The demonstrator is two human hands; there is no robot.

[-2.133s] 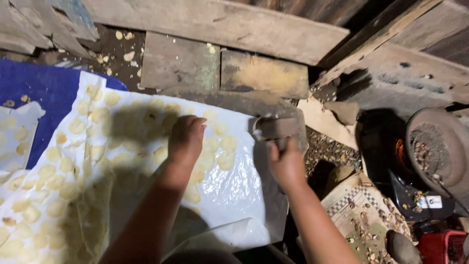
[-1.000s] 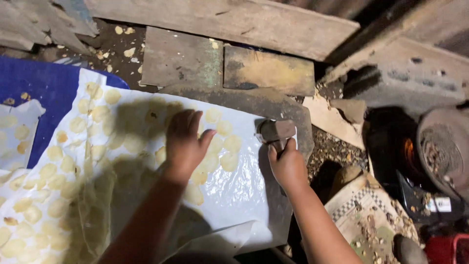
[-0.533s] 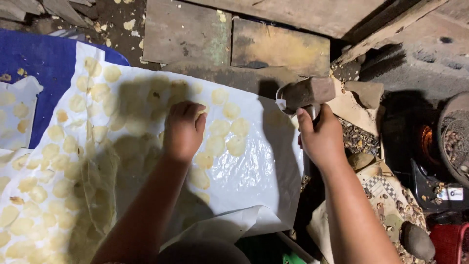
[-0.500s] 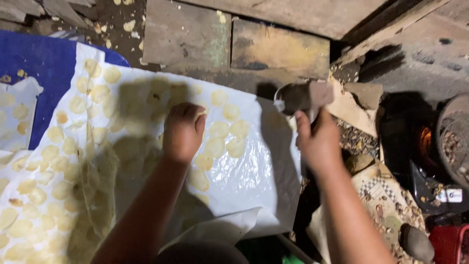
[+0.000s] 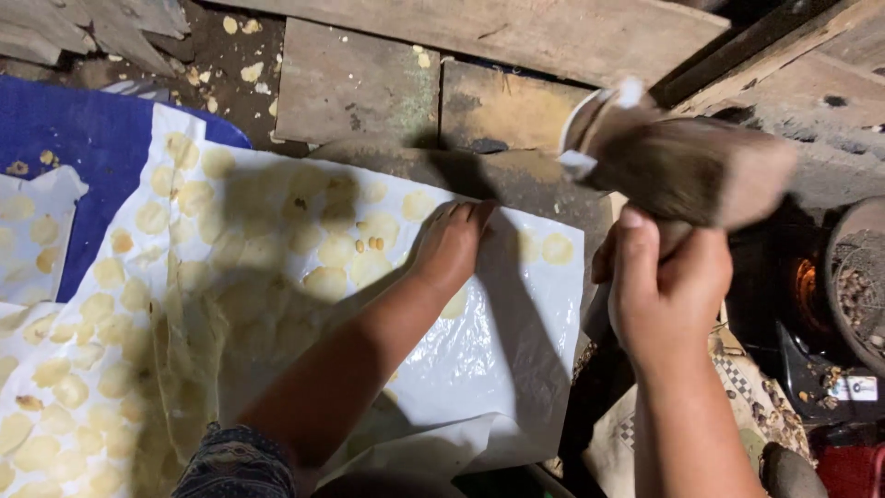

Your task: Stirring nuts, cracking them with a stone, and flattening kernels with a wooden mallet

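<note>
White plastic sheet (image 5: 479, 360) dotted with pale yellow flattened discs (image 5: 336, 251), blue tarp (image 5: 74, 175) far left, brown wooden mallet (image 5: 687, 171), orange embers (image 5: 805, 277) right, checkered sack (image 5: 737, 378).

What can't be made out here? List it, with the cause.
- Mallet head, head view: motion-blurred, its faces unclear.
- Mallet handle: hidden inside the right hand.
- Plastic sheet under the left hand: covered by the palm.
- Pan contents: cut off by the right edge.
</note>
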